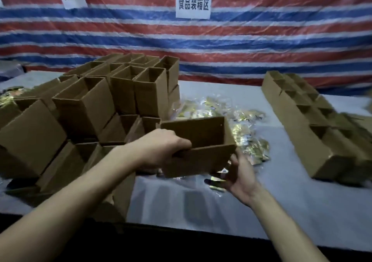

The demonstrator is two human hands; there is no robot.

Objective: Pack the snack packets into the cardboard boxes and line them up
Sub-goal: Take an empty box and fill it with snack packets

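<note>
My left hand (161, 149) grips the near left edge of an open cardboard box (201, 159), held above the table with its mouth facing up. Under the box's right corner, my right hand (239, 177) touches the box bottom and a gold snack packet (216, 184); which one the fingers hold I cannot tell. A loose pile of shiny gold snack packets (247, 135) lies on the table behind and right of the held box. The inside of the box that I can see looks empty.
A jumbled stack of empty open boxes (96, 104) fills the left of the grey table (302, 211). A lined-up row of boxes (314, 124) runs along the right side. More packets (10, 94) lie at far left. A striped tarp with two paper signs hangs behind.
</note>
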